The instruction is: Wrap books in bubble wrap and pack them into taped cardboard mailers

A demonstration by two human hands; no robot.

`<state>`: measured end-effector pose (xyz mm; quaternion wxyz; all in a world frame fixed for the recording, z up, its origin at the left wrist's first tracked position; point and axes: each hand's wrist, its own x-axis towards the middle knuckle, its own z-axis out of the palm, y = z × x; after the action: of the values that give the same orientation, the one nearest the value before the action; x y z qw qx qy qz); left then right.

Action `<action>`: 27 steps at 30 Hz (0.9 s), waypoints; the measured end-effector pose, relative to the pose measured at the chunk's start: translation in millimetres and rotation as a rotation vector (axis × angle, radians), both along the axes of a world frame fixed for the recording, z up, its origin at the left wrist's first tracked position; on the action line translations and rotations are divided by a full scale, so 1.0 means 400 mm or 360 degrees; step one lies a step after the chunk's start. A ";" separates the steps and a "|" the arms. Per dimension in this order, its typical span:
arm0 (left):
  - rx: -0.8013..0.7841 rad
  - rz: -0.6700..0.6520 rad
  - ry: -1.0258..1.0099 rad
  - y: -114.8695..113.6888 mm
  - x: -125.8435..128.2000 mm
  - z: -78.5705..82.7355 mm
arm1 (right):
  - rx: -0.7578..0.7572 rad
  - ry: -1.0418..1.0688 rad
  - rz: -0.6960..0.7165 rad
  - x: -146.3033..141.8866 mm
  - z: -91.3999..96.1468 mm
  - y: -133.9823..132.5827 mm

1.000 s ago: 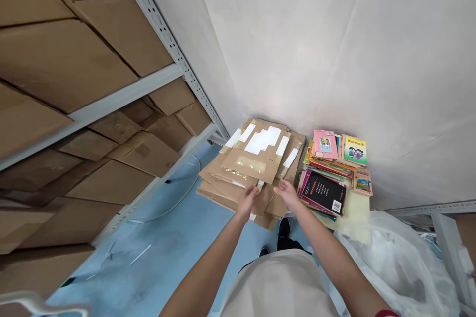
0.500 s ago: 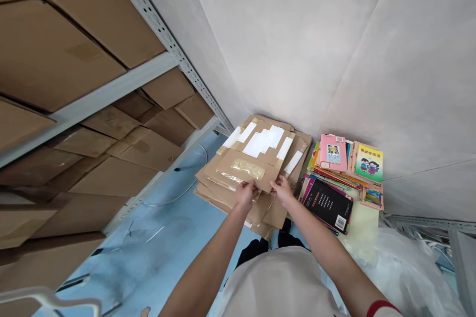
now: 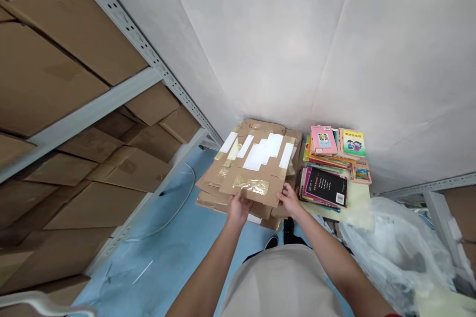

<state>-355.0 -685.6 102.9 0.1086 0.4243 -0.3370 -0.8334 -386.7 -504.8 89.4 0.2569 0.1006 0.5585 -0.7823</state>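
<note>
Slid towards the person since half a second ago, the top cardboard sheet (image 3: pixel 261 175) now lies between and just beyond both hands, over a stack of flattened cardboard (image 3: pixel 213 193). The right hand (image 3: pixel 290 200) pinches its near right corner, thumb on top; the left hand (image 3: pixel 238 209) grips its near edge, right beside some shiny tape (image 3: pixel 256 186). White labels (image 3: pixel 266 151) sit farther out from the fingers. Just right of the right hand, I see a black book (image 3: pixel 324 185), with a pink book (image 3: pixel 323 141) beyond. Boxes (image 3: pixel 128 168) fill shelving well left of the left hand.
</note>
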 end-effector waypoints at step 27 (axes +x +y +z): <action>-0.0481 -0.2228 0.0931 0.561 0.061 0.192 | 0.1252 0.0524 -0.2250 0.726 0.293 0.693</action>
<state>-330.7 -461.1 179.6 -0.3023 -0.1445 -0.5944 -0.7310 -96.2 -227.5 206.6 -0.4351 0.3949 0.6271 -0.5114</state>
